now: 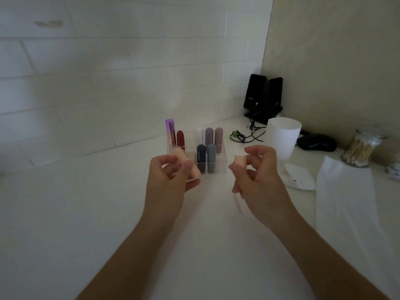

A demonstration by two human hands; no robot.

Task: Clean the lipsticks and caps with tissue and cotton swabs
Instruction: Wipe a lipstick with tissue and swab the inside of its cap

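My left hand grips a peach lipstick tube, tilted, its end poking up past my fingers. My right hand pinches the matching peach cap between thumb and fingers. A thin cotton swab sticks down below that hand, blurred. Just behind both hands stands a clear acrylic organiser with several capsule lipsticks in it: purple, red, white, mauve, navy and grey-blue. A strip of white tissue lies on the counter to the right.
A glass jar of cotton swabs stands at far right. A white cup, a used tissue pad, a black mouse, cables and two black speakers sit near the back corner. White tiled wall behind.
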